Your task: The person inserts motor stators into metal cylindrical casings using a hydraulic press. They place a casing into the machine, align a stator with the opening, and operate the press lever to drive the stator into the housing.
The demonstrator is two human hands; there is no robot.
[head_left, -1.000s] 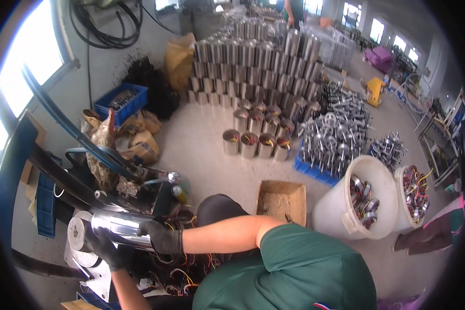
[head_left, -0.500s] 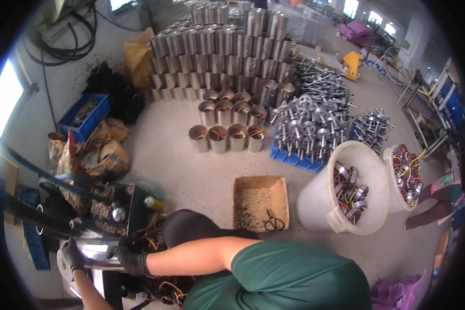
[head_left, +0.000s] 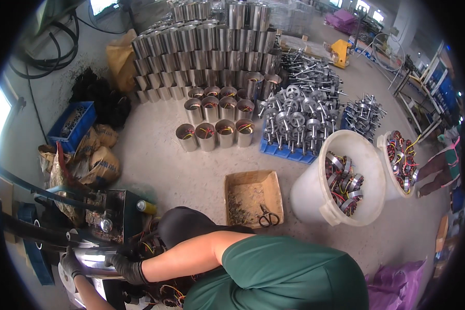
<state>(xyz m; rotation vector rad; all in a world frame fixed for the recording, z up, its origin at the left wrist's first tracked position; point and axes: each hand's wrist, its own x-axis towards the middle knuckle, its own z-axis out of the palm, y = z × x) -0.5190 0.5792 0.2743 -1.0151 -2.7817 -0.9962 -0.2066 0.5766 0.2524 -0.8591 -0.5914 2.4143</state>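
View has swung right since a second ago; both gloved hands stay at the shiny metal cylinder (head_left: 94, 258), lying sideways at lower left. Right hand (head_left: 129, 269) grasps its right end; left hand (head_left: 73, 263) touches the left end, grip unclear, beside a round grey disc (head_left: 65, 279).

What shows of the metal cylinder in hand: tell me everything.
The metal cylinder looks smooth, silvery and mirror-bright. It lies on its side at the picture's lower left, roughly crosswise. The gloved left hand is at its left end; the gloved right hand holds its right. Whether it is hollow does not show.
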